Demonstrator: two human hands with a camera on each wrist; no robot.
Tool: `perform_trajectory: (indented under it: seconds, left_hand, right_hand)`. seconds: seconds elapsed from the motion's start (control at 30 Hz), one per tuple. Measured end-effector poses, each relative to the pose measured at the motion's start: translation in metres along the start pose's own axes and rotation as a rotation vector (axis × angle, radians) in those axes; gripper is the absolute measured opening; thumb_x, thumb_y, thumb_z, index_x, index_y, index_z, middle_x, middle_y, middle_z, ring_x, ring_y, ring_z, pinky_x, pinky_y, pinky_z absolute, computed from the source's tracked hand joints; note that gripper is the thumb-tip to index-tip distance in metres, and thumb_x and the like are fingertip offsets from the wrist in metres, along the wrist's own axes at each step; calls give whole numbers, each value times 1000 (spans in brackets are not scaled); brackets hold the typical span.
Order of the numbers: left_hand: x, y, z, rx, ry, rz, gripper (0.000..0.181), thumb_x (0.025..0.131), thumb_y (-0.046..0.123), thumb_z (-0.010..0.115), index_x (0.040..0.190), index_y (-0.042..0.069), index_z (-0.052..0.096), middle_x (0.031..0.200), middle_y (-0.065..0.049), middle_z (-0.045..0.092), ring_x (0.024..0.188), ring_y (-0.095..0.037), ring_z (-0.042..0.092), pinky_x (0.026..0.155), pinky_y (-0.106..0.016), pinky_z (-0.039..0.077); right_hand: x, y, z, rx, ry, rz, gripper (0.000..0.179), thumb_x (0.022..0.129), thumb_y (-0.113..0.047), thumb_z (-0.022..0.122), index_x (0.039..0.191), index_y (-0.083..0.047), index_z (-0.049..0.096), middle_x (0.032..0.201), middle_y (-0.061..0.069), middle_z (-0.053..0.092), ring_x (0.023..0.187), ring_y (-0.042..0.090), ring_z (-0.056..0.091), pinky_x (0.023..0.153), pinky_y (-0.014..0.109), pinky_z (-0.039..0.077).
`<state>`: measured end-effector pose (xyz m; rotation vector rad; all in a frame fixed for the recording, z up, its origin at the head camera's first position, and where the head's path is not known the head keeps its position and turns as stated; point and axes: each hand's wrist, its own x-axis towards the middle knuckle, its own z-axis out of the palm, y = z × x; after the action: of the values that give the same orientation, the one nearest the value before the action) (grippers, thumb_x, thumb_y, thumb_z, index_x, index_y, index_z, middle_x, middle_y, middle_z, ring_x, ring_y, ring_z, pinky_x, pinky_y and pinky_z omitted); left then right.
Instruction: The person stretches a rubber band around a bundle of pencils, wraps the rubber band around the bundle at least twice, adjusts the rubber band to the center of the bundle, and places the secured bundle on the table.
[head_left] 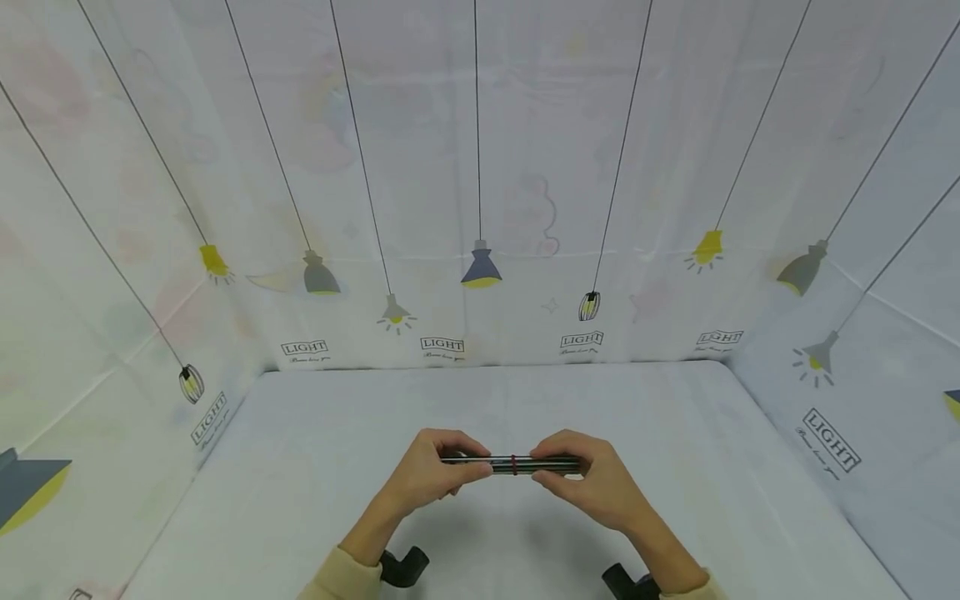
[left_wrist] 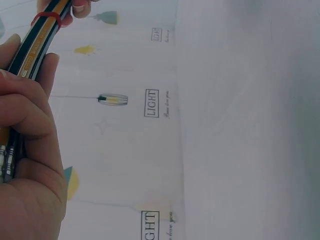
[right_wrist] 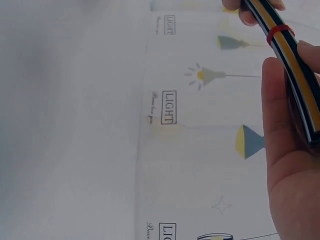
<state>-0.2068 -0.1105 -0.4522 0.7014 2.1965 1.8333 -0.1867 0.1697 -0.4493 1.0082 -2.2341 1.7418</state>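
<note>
A bundle of pencils, striped dark and yellow, is held level above the white table. A red rubber band circles its middle, between the two hands. My left hand pinches the left part with its thumb and fingers. In the left wrist view, silvery metal ferrules show at that end, partly hidden by the fingers. My right hand holds the other half between thumb and fingers. The right wrist view shows the pencils lying along this hand, with the band snug around them.
The white-covered table spreads beneath both hands. Behind it and at both sides rise white cloth walls printed with hanging lamps and LIGHT labels. A black wrist mount is at the left wrist, another at the right.
</note>
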Motion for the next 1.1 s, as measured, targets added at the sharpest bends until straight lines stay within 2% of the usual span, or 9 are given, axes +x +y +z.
perform_trajectory:
  seconds: [0.17,0.3,0.43,0.63,0.77,1.0,1.1]
  left_hand:
    - [2,-1,-4,40,-31,-16,21,88,22,82,105,13,74,85,-4,68,56,-11,53,49,-24,42]
    - [5,-3,-5,83,-18,-20,22,87,22,82,105,13,73,97,-4,69,63,-12,58,55,-26,45]
    - [6,-3,-5,101,2,-13,22,87,22,83,105,12,74,98,-5,69,69,-15,62,59,-28,48]
    - [8,-8,-7,186,51,13,19,87,24,83,102,18,74,103,-1,70,86,-18,67,71,-33,51]
    - [9,-12,-7,226,63,16,19,87,23,83,103,21,73,103,3,70,87,-16,67,72,-32,51]
    - [14,-20,-7,299,89,86,23,85,18,85,104,23,74,100,10,70,88,-14,65,74,-30,52]
    - [18,-22,-8,310,109,88,21,85,19,85,103,23,75,99,11,70,90,-13,65,77,-30,52]
  right_hand:
    - [0,1,-5,-39,2,60,21,88,-7,81,108,-8,74,102,7,72,88,17,69,76,31,58]
    - [2,2,-8,-106,15,111,20,87,-11,82,106,-11,75,100,3,72,87,14,69,76,31,58]
    - [4,3,-10,-137,19,147,19,86,-12,83,104,-14,75,100,1,72,88,15,69,78,31,58]
    - [5,5,-12,-175,32,206,20,85,-11,84,102,-18,75,100,-4,70,91,15,67,83,31,56]
    - [6,9,-12,-253,45,239,20,84,-12,85,100,-21,75,99,-8,70,89,12,65,81,31,54]
    - [10,15,-11,-360,77,223,23,81,-8,86,98,-21,76,97,-12,71,87,10,65,77,40,55]
    - [13,17,-12,-390,80,212,23,81,-7,86,98,-19,77,97,-11,72,87,10,66,77,40,55]
